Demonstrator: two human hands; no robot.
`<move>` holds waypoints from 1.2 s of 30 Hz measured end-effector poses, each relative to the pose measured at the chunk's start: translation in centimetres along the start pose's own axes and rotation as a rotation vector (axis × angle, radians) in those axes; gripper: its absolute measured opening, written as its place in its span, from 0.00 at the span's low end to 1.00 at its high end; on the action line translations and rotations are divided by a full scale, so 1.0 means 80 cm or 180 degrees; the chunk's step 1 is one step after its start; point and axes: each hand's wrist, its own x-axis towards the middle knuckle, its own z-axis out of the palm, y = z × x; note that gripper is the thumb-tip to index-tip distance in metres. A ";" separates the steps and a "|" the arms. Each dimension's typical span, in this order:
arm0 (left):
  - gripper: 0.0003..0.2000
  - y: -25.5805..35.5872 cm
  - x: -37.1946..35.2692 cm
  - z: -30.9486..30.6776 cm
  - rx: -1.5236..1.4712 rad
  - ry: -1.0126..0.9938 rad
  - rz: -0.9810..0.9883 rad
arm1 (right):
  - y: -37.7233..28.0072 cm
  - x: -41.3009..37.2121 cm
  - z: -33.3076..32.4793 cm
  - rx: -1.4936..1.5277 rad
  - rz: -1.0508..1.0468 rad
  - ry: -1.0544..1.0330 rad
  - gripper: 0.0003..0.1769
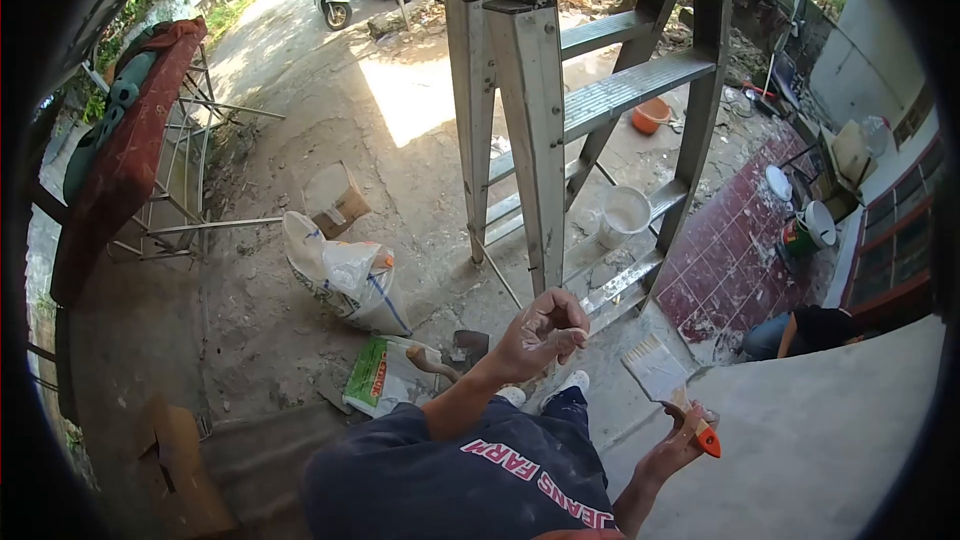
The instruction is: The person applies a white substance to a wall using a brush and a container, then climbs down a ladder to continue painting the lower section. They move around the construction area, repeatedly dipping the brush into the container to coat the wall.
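My right hand grips a wide paintbrush by its orange-ended handle. The brush's broad, whitish head points up and left, beside the pale wall surface. My left hand is raised in front of my chest with curled fingers, thumb close to the fingertips. White residue marks its skin; whatever may be pinched there is too small to make out. Just beyond that hand stands an aluminium stepladder, spread on the ground. A white bucket with pale contents is by the ladder's lower steps.
An open white sack and a green-and-white bag lie left of my feet. A cardboard box is behind them. Another person crouches at right near splattered red tiles. An orange basin sits beyond the ladder.
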 end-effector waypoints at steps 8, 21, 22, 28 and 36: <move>0.05 -0.018 0.048 0.054 0.0931 0.0096 0.0445 | 0.016 0.157 0.006 0.0262 -0.0237 -0.0625 0.10; 0.07 -0.059 0.059 0.032 0.1078 0.1177 0.0354 | 0.012 0.251 0.043 0.0192 -0.0208 -0.0861 0.15; 0.10 -0.064 0.068 0.024 0.1187 0.1183 0.0574 | -0.003 0.255 0.058 0.0130 -0.0193 -0.0945 0.14; 0.40 -0.070 0.129 -0.001 0.2738 0.1003 0.0644 | -0.061 0.259 0.156 -0.0054 -0.1287 -0.1432 0.09; 0.65 -0.115 0.163 -0.037 0.2945 0.1001 0.0372 | -0.060 0.249 0.231 -0.0907 -0.1586 -0.2712 0.08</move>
